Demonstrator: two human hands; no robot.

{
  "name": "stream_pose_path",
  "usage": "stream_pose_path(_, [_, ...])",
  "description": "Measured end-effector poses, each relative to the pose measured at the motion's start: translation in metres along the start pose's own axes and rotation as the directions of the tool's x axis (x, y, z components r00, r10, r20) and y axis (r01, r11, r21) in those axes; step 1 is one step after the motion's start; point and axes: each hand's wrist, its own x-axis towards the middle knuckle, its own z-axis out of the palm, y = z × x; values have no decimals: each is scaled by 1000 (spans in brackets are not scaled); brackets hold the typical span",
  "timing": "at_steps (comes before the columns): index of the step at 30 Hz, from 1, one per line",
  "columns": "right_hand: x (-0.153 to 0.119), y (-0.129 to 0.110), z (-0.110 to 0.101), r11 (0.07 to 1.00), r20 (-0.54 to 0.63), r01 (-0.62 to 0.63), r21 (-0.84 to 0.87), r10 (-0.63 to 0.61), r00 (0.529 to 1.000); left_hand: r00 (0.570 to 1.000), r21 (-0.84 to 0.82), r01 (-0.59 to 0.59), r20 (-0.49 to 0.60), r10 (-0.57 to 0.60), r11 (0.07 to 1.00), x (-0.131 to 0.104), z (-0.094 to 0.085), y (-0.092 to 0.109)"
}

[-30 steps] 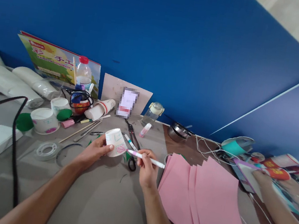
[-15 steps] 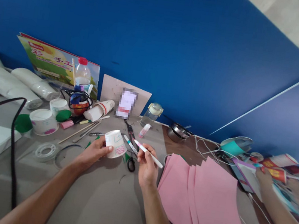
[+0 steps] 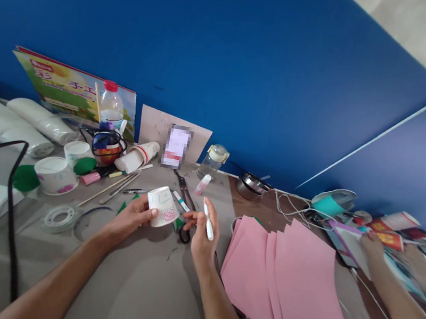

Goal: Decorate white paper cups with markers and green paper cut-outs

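Observation:
A white paper cup [image 3: 162,203] with blue-green lines and a pink cross-hatched patch is tilted in my left hand [image 3: 132,221], the thumb on its side. Right of it my right hand [image 3: 204,236] holds a white marker [image 3: 208,220], which points up and lies against the fingers. Apart from the cup stands a small pink-and-white bottle [image 3: 203,184]. Black scissors [image 3: 187,190] lie behind the cup, their handle showing between my hands. Beside them is another marker [image 3: 181,200] with a blue-green band.
Pink sheets [image 3: 294,280] lie on the right. Decorated cups [image 3: 55,176], tape [image 3: 60,215] and brushes stand or lie on the left. A phone [image 3: 176,147], a glass jar [image 3: 212,162] and metal bowls [image 3: 251,186] line the back. Another person's hands [image 3: 374,250] are at far right.
The marker in my right hand has swung from pointing at the cup to nearly upright, and that hand's fingers have shifted. The whole view has moved slightly; the cup stays in my left hand.

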Motion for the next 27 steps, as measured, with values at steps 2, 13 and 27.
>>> stream_pose_path(2, [0,2,0,999,19,26,-35,-25,1000,1000,-13,10,8,-10,1000,0,0,-1])
stream_pose_path(13, [-2,14,1,997,134,36,-75,-25,991,998,-67,13,57,-10,998,1,1,-1])
stream_pose_path(27, [0,15,1,999,182,19,-38,-12,983,996,29,-54,68,52,998,2,3,1])
